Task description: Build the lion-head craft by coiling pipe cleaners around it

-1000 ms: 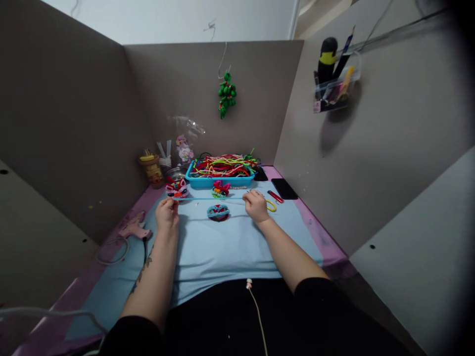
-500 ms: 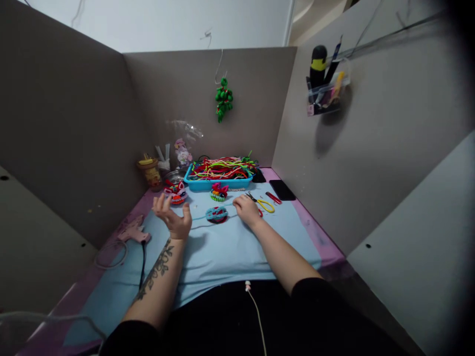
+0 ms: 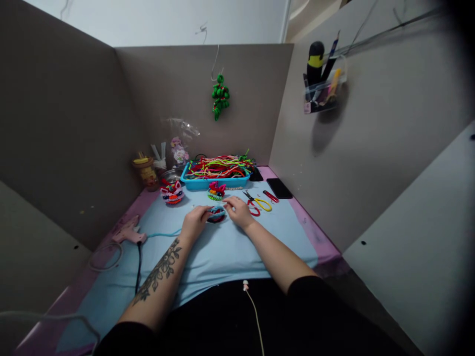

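A light-blue and dark-red knotted cord piece [image 3: 217, 214] lies on the blue cloth in front of me. My left hand [image 3: 195, 221] is closed at its left side, fingertips pinching the light-blue cord. From under this hand a loose blue cord end [image 3: 163, 234] runs left towards the pink glue gun [image 3: 129, 231]. My right hand [image 3: 238, 211] pinches at the piece's upper right side, apparently on another strand of the blue cord; the fingertips hide the exact grip. Just behind stands a small colourful knotted animal head [image 3: 215, 191], and a second, pink and orange head [image 3: 172, 193] is farther left.
A blue tray [image 3: 217, 185] heaped with coloured cords stands at the back. Right of my right hand lie red-handled scissors [image 3: 254, 209], yellow-handled pliers [image 3: 264, 203], a red cutter [image 3: 270, 196] and a black phone [image 3: 279, 188]. Cups stand back left. Grey panels enclose three sides.
My left hand has come down and right from a raised, spread pose and now pinches at the knotted piece. My right hand has shifted slightly left. The view has moved a little.
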`<act>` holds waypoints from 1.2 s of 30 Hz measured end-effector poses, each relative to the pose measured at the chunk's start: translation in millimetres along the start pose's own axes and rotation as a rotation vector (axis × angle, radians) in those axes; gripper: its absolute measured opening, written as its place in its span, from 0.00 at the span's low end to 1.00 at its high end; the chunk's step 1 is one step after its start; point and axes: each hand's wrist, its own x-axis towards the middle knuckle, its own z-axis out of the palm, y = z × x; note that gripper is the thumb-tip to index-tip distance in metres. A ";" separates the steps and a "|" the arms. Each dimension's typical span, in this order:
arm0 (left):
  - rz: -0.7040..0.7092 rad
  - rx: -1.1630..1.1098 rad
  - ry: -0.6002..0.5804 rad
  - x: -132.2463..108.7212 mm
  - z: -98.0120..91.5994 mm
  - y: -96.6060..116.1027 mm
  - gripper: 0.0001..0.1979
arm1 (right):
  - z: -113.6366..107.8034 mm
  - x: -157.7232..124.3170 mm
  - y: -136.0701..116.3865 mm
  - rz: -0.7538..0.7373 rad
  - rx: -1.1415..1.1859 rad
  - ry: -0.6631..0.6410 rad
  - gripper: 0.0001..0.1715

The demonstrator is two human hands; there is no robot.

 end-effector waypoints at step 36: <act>-0.415 -0.702 -0.004 6.7 -2.6 14.9 0.13 | 15.6 -6.9 -48.4 -0.075 0.184 0.116 0.10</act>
